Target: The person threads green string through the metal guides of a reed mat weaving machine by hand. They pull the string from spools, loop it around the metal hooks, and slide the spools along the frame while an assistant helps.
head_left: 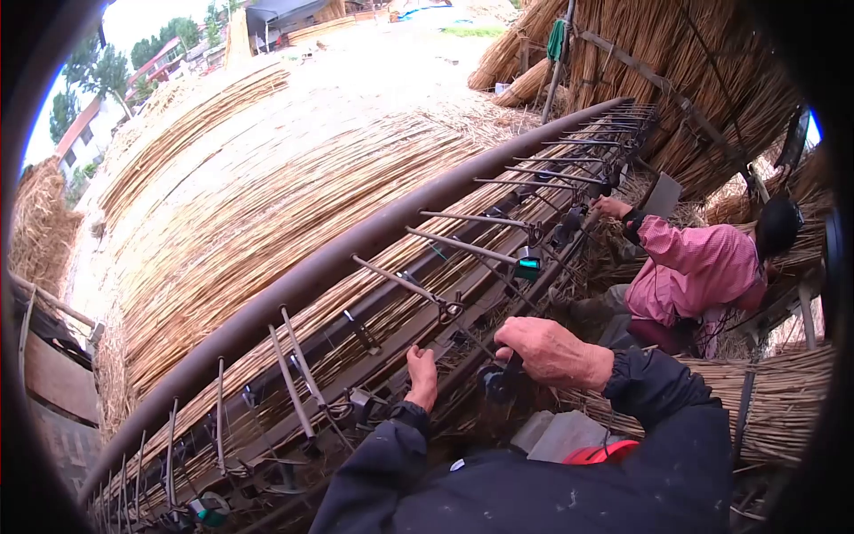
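Observation:
My right hand [553,352] is closed round a dark handheld tool with a rounded end [496,383], held just over the near side of a long metal frame. Its exact kind is hard to make out. My left hand [422,377] is beside the frame's near rail, fingers curled together; whatever they may pinch is too small to see. Thin metal rods [396,280] cross the frame at intervals, from a thick brown pipe [356,258] to the near rail. Beneath them lies a wide mat of reeds [258,222].
A co-worker in a pink checked top [698,267] sits to my right, one hand [611,207] at the same frame. Upright reed bundles [649,80] stand behind. More reeds [783,400] lie at my right side. A small device with a green face [528,264] is on the frame.

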Demonstrator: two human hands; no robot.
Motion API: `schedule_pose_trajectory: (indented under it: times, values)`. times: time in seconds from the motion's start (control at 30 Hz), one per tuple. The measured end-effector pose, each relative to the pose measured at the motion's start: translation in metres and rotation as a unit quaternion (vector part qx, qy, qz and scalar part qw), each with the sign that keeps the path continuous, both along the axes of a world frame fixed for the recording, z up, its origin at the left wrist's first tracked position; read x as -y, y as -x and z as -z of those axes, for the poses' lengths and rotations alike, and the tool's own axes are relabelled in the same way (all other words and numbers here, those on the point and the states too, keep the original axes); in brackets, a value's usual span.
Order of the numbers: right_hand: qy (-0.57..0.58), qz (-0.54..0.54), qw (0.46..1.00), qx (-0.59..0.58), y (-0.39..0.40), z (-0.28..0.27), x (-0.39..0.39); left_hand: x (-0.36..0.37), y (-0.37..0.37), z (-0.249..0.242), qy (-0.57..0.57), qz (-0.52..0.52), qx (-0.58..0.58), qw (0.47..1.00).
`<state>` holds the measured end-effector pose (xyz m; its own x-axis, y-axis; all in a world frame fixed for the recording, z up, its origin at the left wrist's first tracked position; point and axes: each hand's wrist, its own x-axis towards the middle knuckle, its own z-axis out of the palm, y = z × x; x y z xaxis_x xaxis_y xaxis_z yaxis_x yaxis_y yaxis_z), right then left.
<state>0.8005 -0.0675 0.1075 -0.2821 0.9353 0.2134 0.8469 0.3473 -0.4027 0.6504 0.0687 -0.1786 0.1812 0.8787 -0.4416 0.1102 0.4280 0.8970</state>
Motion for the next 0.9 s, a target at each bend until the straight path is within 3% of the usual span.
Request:
schedule_pose_trajectory:
  times: [0.03, 0.13, 0.2, 0.23, 0.27, 0.33, 0.47, 0.53, 0.6, 0.77, 0.9]
  values:
    - [-0.006, 0.007, 0.998, -0.067, 0.000, -0.021, -0.012, -0.004, 0.002, 0.018, -0.028, -0.002, -0.058, 0.998]
    - [-0.063, -0.014, 0.986, -0.154, 0.001, -0.047, -0.048, 0.000, 0.014, -0.001, -0.055, 0.010, -0.087, 0.995]
    - [-0.035, -0.009, 0.979, -0.203, 0.009, -0.063, -0.061, 0.004, 0.020, 0.000, -0.070, 0.008, -0.076, 0.995]
    - [-0.004, -0.003, 0.967, -0.254, 0.012, -0.068, -0.064, 0.007, 0.026, -0.001, -0.066, 0.071, -0.048, 0.994]
    - [-0.006, -0.003, 0.967, -0.255, 0.014, -0.070, -0.065, 0.010, 0.031, -0.002, -0.061, 0.134, -0.021, 0.989]
    - [0.010, -0.045, 0.967, -0.252, 0.016, -0.071, -0.065, 0.027, 0.037, -0.015, -0.067, 0.134, -0.002, 0.989]
    - [0.023, -0.067, 0.976, -0.205, 0.008, -0.058, -0.058, 0.053, 0.049, -0.015, -0.099, 0.157, -0.019, 0.982]
    - [0.006, -0.078, 0.981, -0.180, 0.002, -0.047, -0.057, 0.070, 0.056, -0.046, -0.026, 0.185, 0.053, 0.981]
    - [-0.101, -0.103, 0.986, -0.085, -0.003, -0.031, -0.057, 0.079, 0.060, -0.057, -0.023, 0.204, 0.047, 0.978]
    - [-0.128, -0.097, 0.973, -0.164, 0.000, 0.005, -0.052, 0.098, 0.066, -0.057, 0.020, 0.299, 0.095, 0.949]
    - [-0.140, -0.068, 0.934, -0.321, -0.002, 0.048, -0.065, 0.103, 0.079, -0.070, 0.052, 0.360, 0.113, 0.925]
